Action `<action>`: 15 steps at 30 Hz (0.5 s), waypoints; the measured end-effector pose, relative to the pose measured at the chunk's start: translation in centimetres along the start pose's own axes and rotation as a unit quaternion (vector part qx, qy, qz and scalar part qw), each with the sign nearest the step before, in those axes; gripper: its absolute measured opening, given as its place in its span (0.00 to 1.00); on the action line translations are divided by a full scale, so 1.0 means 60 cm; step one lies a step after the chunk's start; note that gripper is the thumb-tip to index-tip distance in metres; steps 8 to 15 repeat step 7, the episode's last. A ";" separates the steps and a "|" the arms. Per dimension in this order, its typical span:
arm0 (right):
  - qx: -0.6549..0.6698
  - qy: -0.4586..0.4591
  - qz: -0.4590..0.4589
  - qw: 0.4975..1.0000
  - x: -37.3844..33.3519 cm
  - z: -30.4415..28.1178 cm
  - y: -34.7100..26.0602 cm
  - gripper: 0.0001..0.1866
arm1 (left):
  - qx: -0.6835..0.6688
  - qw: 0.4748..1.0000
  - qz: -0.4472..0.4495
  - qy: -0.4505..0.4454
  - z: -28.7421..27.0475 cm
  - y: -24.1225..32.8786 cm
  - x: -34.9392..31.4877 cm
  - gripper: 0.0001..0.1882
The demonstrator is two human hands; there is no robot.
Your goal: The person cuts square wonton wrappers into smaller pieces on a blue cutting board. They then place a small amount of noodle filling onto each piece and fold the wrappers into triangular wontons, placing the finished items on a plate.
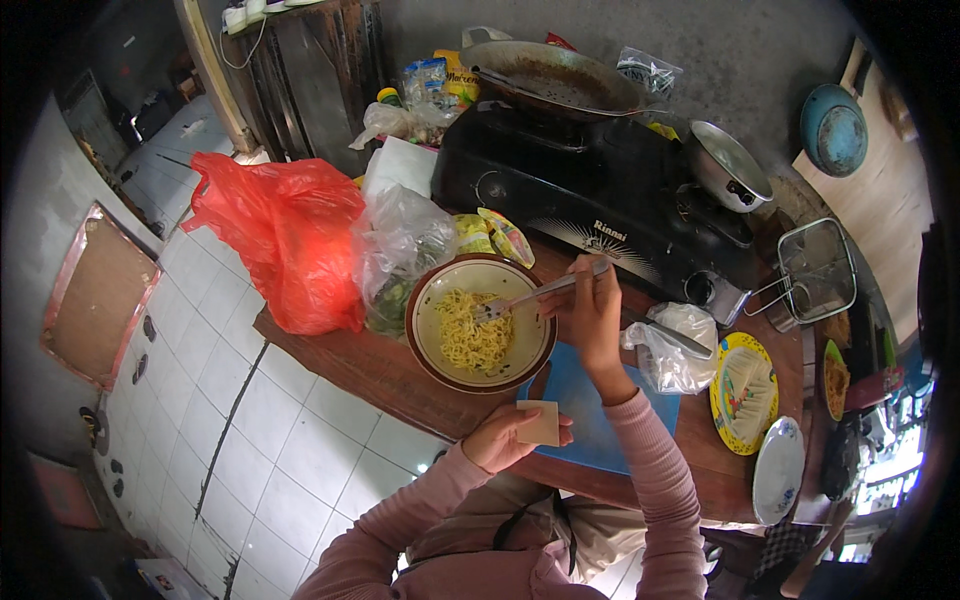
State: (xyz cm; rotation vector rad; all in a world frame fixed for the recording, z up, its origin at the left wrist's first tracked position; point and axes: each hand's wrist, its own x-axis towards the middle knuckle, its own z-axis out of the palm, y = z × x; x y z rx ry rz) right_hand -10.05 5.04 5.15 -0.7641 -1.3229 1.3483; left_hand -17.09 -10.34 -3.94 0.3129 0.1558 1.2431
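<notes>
My left hand (492,441) is closed on a small square pale dough wrapper (541,424), held low beside the table's front edge. A fork (540,293) is gripped in my right hand (594,318), its tines down in the yellow noodles (466,340). The noodles lie in a cream bowl with a brown rim (414,345), left of my right hand. Beneath my right forearm is a blue cutting board (600,440). To the right, a yellow-rimmed plate (720,405) bears several pale folded pieces.
A black gas stove (570,190) carries a large wok (560,80) and a metal pot (730,165). Left of the bowl stand a red plastic bag (290,240) and a clear bag with greens (400,250). A clear plastic bag (680,365) and a white plate (778,470) lie rightward.
</notes>
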 end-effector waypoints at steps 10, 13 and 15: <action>-0.105 0.012 0.030 0.994 -0.002 -0.070 0.031 0.10 | 0.008 0.999 0.005 -0.036 -0.005 0.000 0.004 0.18; -0.105 0.012 0.030 0.994 -0.002 -0.070 0.031 0.10 | 0.008 0.999 0.005 -0.036 -0.005 0.000 0.004 0.18; -0.105 0.012 0.030 0.994 -0.002 -0.070 0.031 0.10 | 0.008 0.999 0.005 -0.036 -0.005 0.000 0.004 0.18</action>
